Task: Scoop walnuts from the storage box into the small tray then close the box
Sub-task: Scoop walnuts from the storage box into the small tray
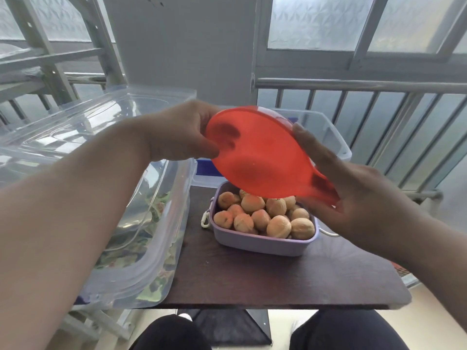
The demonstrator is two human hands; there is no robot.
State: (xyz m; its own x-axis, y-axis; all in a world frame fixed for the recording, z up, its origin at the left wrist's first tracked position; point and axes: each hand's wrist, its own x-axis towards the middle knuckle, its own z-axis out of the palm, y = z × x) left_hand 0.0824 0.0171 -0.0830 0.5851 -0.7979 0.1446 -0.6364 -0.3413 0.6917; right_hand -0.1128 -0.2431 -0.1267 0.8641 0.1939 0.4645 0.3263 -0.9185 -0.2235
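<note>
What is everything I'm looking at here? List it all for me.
Scoop: one, red-orange, see-through, held tilted above the tray.
Tray: one, lilac, on the table, middle.
Walnuts: a heap, tan, filling the tray; count unclear.
Storage box: one, clear, behind the scoop at the table's far edge.
Lid: one, clear plastic, at the left, partly under the left arm.
Table: one, dark brown.
Railing: grey metal bars, behind.
Left hand: grips the scoop's left rim.
Right hand: holds the scoop's handle end.

Translucent glossy red plastic scoop; matt lilac plastic tray — rough-shelled walnuts; clear plastic lid; dark wood-look table
</note>
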